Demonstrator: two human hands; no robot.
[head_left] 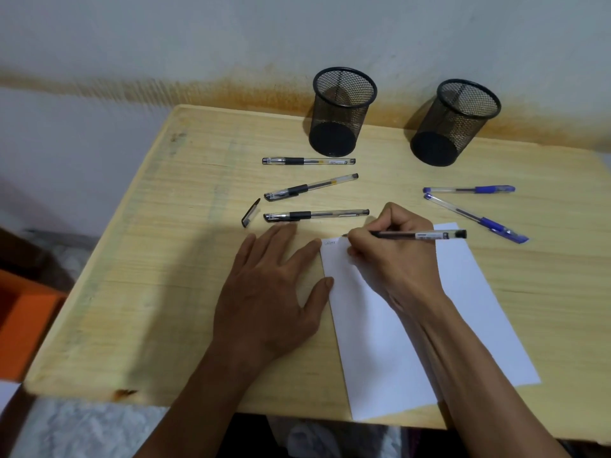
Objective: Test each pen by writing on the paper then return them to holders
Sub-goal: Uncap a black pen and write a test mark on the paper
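Right hand (pixel 393 249) pinches an uncapped black-ink gel pen with a clear barrel (pixel 421 235), fingers curled round its grip and the tip down at the top left corner of the white sheet of paper (pixel 463 292), where a small faint scribble shows. Left hand (pixel 274 292) lies flat and spread on the pale wooden tabletop (pixel 165 259) just beside the right hand, thumb touching the paper's left edge, holding nothing. Just beyond the left hand's fingertips lies a capped black gel pen (pixel 315 215), with a loose black pen cap (pixel 250 212) to its left. Farther from that hand lie two more capped black gel pens, one angled (pixel 310 187) and one level (pixel 308 161). Beyond and to the right of the right hand lie two blue gel pens, one level (pixel 468 190) and one slanting (pixel 476 218), their ends nearly meeting. At the tabletop's far edge stand two black wire-mesh pen holders, one (pixel 340 112) beyond the black pens, the other (pixel 454 122) beyond the blue ones, well apart from both hands
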